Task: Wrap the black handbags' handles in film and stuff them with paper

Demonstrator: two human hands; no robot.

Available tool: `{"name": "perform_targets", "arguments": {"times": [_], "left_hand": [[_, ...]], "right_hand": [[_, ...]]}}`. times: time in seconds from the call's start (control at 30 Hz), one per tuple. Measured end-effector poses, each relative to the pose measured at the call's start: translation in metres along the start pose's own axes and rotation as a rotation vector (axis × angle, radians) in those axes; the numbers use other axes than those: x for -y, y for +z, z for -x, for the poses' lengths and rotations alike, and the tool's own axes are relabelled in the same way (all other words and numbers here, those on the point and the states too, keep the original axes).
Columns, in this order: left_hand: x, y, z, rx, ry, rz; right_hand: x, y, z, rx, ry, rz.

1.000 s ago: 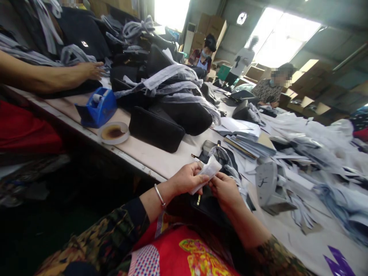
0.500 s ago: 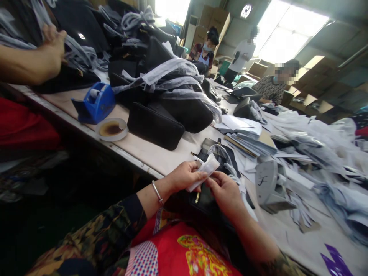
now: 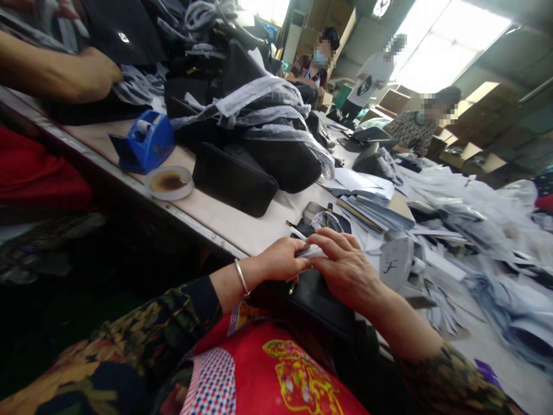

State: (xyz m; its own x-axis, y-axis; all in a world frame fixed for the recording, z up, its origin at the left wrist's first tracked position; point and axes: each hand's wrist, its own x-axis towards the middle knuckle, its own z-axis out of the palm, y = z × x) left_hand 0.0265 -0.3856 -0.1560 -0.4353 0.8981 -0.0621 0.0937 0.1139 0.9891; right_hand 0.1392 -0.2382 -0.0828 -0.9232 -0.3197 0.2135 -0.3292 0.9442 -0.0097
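Observation:
My left hand (image 3: 283, 259) pinches a folded piece of white wrapping paper (image 3: 311, 252) between thumb and fingers. From the other side my right hand (image 3: 345, 265) curls over the same paper, its fingers covering most of it. Whatever lies inside the paper is hidden. Just below both hands a black bag (image 3: 324, 302) rests at the table's edge, a gold-coloured zipper pull (image 3: 292, 286) showing on it. Beyond the fingers lies a clear plastic-wrapped loop (image 3: 326, 220) on dark material.
Black bags (image 3: 235, 178) with white-wrapped straps are heaped ahead. Left of them stand a blue tape dispenser (image 3: 144, 141) and a tape roll (image 3: 168, 183). A grey dispenser (image 3: 395, 265) and paper stacks (image 3: 374, 210) lie right. A co-worker's arm (image 3: 64, 72) reaches in at left.
My right hand has turned and moved over the paper, which was standing out more visibly before. The co-worker's hand at left has shifted right and down.

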Motion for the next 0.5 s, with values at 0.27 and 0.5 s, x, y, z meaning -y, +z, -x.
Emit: {"name": "perform_targets", "arguments": {"times": [0.27, 0.5], "left_hand": [[-0.002, 0.002, 0.004, -0.120, 0.243, -0.485], [-0.004, 0.003, 0.012, -0.079, 0.161, -0.355]], "right_hand": [[-0.012, 0.016, -0.006, 0.122, 0.203, -0.515], [-0.004, 0.020, -0.003, 0.018, 0.342, -0.585]]}}
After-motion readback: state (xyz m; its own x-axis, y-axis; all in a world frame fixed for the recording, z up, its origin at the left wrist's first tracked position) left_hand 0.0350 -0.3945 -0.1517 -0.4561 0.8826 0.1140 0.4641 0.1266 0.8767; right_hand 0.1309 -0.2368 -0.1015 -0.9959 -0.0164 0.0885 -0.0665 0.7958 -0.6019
